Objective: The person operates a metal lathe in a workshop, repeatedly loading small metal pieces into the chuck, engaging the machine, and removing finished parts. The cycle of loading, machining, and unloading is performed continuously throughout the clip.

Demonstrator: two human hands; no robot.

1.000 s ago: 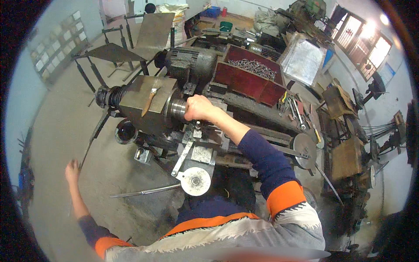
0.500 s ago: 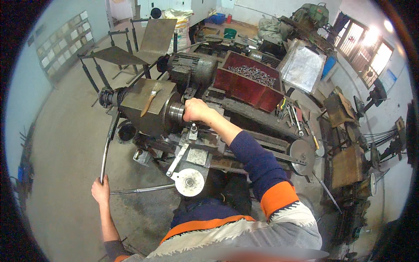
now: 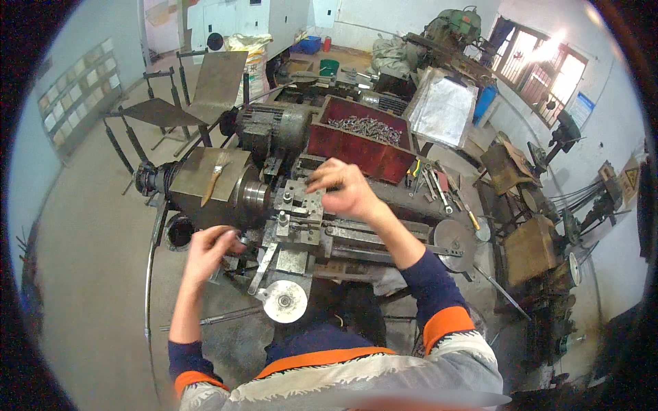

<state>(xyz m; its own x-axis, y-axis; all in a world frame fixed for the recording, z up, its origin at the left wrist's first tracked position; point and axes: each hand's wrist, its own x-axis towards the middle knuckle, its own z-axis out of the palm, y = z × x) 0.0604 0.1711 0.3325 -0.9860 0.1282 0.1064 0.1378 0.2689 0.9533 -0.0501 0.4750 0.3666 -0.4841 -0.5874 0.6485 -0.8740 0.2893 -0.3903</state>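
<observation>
A lathe fills the middle, with a shiny round chuck (image 3: 256, 195) on its grey headstock (image 3: 218, 179). Below the headstock, my left hand (image 3: 208, 252) is closed, thumb and fingers pinching at a small round metal piece (image 3: 242, 238). Motion blurs the piece a little. My right hand (image 3: 348, 192) hovers over the tool post (image 3: 299, 205), its fingers curled together; I cannot make out what they hold. A long metal lever (image 3: 149, 274) hangs left of my left hand, touched by neither hand. Nearer to me are a pale handwheel (image 3: 285, 301) and a flat crank arm (image 3: 263, 268).
A wooden-handled brush (image 3: 214, 179) lies on the headstock. Behind the bed stand a motor (image 3: 273, 130) and a red bin (image 3: 356, 152) of small metal parts. Wrenches (image 3: 439, 188) lie to the right. A second metal rod (image 3: 226, 318) sticks out left of the handwheel.
My left hand has let go of the long lever and come up beside the lathe. My right hand has left the chuck and moved right, over the tool post. The view has shifted.
</observation>
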